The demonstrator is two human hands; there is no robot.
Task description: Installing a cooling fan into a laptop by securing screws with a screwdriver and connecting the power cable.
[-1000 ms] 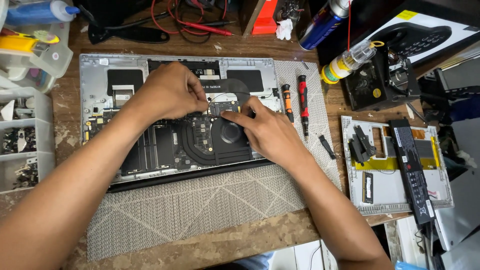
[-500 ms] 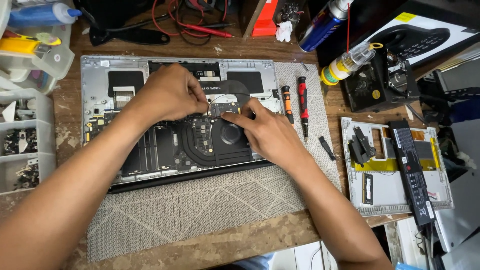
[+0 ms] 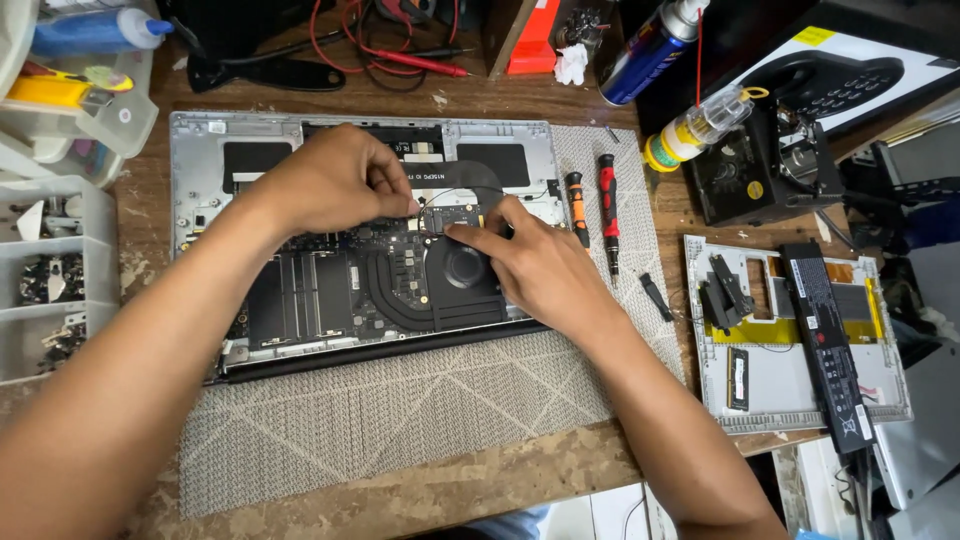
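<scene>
I see both hands over the open laptop (image 3: 200, 180). My left hand (image 3: 330, 185) pinches something tiny at the edge of the small card (image 3: 452, 216), near the fan (image 3: 462, 268); I cannot tell what it is. My right hand (image 3: 540, 265) presses one finger on the card. I think too much force could bend the card, or the tiny part could slip into the board.

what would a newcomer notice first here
An opened laptop lies mid-table on a grey mat, its insides bare. Both hands meet over a small card above the fan: left hand pinching at its edge, right hand pressing it. Two screwdrivers lie right of the laptop.
</scene>
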